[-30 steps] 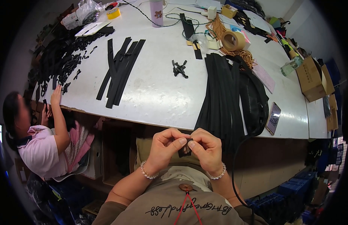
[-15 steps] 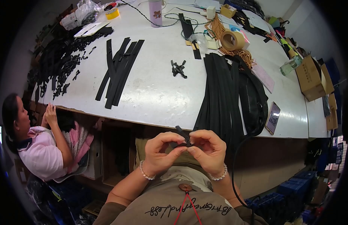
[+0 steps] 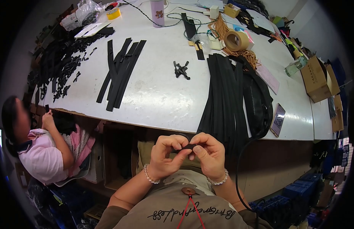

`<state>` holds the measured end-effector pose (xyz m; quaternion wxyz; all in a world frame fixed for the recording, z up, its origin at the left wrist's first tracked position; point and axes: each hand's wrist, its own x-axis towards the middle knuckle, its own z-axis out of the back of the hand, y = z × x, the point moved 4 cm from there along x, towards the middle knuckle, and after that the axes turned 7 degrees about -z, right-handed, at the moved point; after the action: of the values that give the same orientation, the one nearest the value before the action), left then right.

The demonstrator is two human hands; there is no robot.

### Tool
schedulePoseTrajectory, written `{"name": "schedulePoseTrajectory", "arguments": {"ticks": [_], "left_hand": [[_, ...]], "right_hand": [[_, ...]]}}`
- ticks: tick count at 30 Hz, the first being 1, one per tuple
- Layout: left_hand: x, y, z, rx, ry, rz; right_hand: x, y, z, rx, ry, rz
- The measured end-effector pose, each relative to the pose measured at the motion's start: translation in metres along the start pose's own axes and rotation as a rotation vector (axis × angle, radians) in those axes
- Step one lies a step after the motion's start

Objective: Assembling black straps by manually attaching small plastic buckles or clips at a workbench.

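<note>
Left hand [image 3: 165, 155] and right hand [image 3: 208, 153] together, pinching small black piece [image 3: 189, 146]; looks mid-job, mostly covered from here. Crossed black strips [image 3: 125, 74] untouched.

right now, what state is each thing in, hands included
left hand: pinching black piece
right hand: pinching the same piece
black piece: gripped, mostly hidden
long black strips: bundled, overhanging table edge
shorter black strips: flat, some crossed
small black pieces: heaped together
smartphone: lying flat
purple bottle: upright, top out of frame
cardboard box: open
</note>
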<state>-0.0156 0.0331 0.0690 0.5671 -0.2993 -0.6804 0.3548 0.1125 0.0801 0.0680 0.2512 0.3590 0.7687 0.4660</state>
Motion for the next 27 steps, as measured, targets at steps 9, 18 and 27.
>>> {"name": "schedulePoseTrajectory", "arguments": {"ticks": [9,18,27], "left_hand": [[-0.003,0.008,-0.002,-0.033,-0.118,0.077],[0.008,0.0,0.008,0.225,0.087,0.127],[0.006,-0.004,0.004,0.295,0.143,-0.016]], "right_hand": [[-0.002,-0.008,-0.001,0.117,-0.112,-0.07],[-0.002,0.02,-0.002,-0.399,-0.121,0.162],[-0.001,0.021,-0.002,-0.423,-0.069,0.095]]}}
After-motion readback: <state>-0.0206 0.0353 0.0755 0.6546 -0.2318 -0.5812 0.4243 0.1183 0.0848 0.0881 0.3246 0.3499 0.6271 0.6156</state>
